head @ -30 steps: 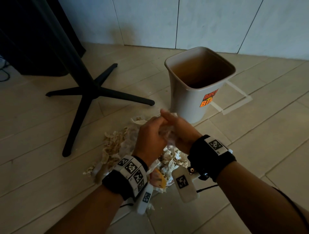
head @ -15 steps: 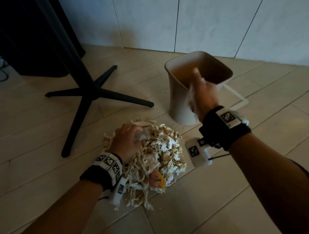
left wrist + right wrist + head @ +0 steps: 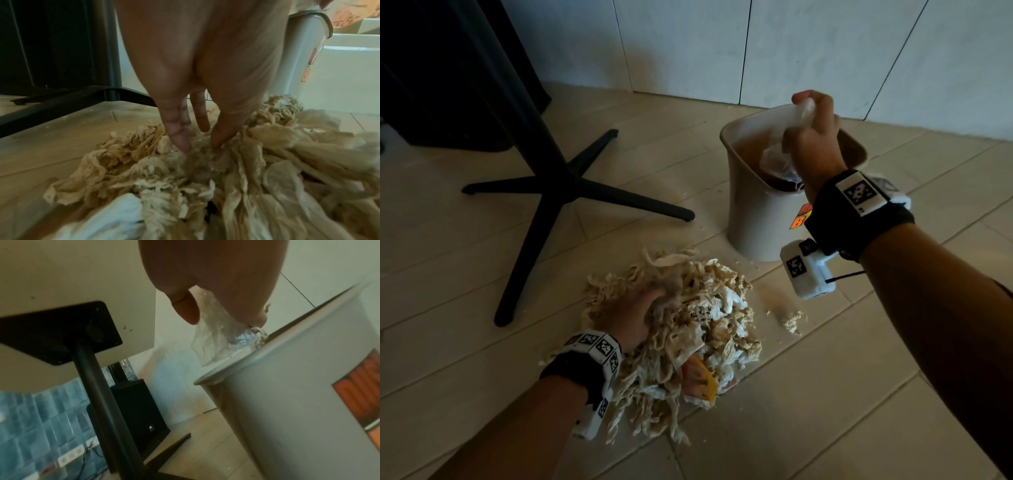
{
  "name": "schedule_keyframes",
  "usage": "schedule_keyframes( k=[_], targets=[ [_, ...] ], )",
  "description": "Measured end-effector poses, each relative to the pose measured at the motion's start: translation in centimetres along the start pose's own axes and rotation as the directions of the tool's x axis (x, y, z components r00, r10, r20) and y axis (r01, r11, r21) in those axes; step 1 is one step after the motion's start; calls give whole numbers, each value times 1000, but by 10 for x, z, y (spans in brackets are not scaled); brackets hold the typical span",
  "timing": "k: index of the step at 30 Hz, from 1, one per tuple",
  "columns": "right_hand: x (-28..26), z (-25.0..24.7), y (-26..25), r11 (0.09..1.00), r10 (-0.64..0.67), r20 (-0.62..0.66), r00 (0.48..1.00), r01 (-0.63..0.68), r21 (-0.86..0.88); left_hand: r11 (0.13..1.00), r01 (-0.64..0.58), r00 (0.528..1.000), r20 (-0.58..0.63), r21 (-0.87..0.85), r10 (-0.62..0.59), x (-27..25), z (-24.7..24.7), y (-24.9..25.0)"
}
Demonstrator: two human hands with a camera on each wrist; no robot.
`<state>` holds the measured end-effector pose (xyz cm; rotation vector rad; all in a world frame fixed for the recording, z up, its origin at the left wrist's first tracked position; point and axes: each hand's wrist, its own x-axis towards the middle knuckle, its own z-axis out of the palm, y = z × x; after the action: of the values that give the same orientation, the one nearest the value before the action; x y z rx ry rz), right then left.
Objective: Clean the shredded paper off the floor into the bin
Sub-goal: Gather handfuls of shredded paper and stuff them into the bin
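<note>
A heap of beige and white shredded paper (image 3: 709, 318) lies on the tiled floor in front of me. My left hand (image 3: 659, 298) is down in the heap's left side; the left wrist view shows its fingers (image 3: 180, 138) fairly straight, with the tips pushed into the shreds (image 3: 205, 170). The grey bin (image 3: 756, 222) stands upright just beyond the heap. My right hand (image 3: 812, 113) is raised over the bin's opening and grips a crumpled wad of clear film (image 3: 787, 144), which hangs down from the fingers toward the bin rim (image 3: 207, 381). The same film (image 3: 213, 340) shows in the right wrist view.
A black table pedestal with cross feet (image 3: 551, 192) stands left of the heap, one foot ending near the bin. A small tuft of shreds (image 3: 792, 322) lies apart to the right. An orange scrap (image 3: 703, 380) sits in the heap's near edge. White wall panels run behind the bin.
Both hands were together over the heap a second ago. The right hand has since risen over the bin with the film, and the left hand has dropped into the shreds.
</note>
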<state>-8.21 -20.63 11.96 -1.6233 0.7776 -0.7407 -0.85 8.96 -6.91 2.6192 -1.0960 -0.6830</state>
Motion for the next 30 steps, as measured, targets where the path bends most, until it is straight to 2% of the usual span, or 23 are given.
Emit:
schedule_keyframes(
  k=[2, 4, 6, 9, 13, 16, 19, 22, 26, 28, 30],
  targets=[
    [4, 0, 6, 993, -40, 22, 999, 43, -110, 1000, -12, 998, -69, 21, 14, -4, -4, 7],
    [7, -1, 14, 966, -92, 115, 989, 116, -231, 1000, -21, 993, -113, 4, 21, -8, -9, 9],
    [9, -2, 21, 893, -139, 222, 965, 219, -394, 999, -29, 986, -167, -20, 25, -10, -16, 7],
    [7, -3, 32, 781, -183, 262, 947, 302, -546, 995, -67, 972, -229, -70, 50, -15, -28, 6],
    [2, -4, 36, 709, -149, 264, 953, 289, -643, 982, -80, 952, -304, -171, 25, -23, -50, 16],
    [0, -6, 34, 671, -55, 272, 961, 237, -702, 967, -99, 913, -407, -234, -5, -27, -69, 32],
    [-6, -5, 30, 673, -71, 292, 954, 262, -692, 948, -147, 885, -465, -281, 0, -30, -93, 57],
    [-19, -5, 21, 647, -217, 303, 928, 369, -667, 919, -211, 854, -520, -332, 9, -32, -116, 81],
    [-54, 0, 1, 716, -442, 299, 846, 533, -450, 841, -292, 822, -569, -455, -23, -31, -137, 113],
    [-75, 8, -3, 786, -402, 354, 844, 517, -340, 786, -358, 804, -594, -504, -15, -30, -144, 130],
    [-92, 14, -4, 929, -194, 454, 869, 312, -200, 760, -404, 781, -625, -510, -5, -29, -148, 146]
  ],
)
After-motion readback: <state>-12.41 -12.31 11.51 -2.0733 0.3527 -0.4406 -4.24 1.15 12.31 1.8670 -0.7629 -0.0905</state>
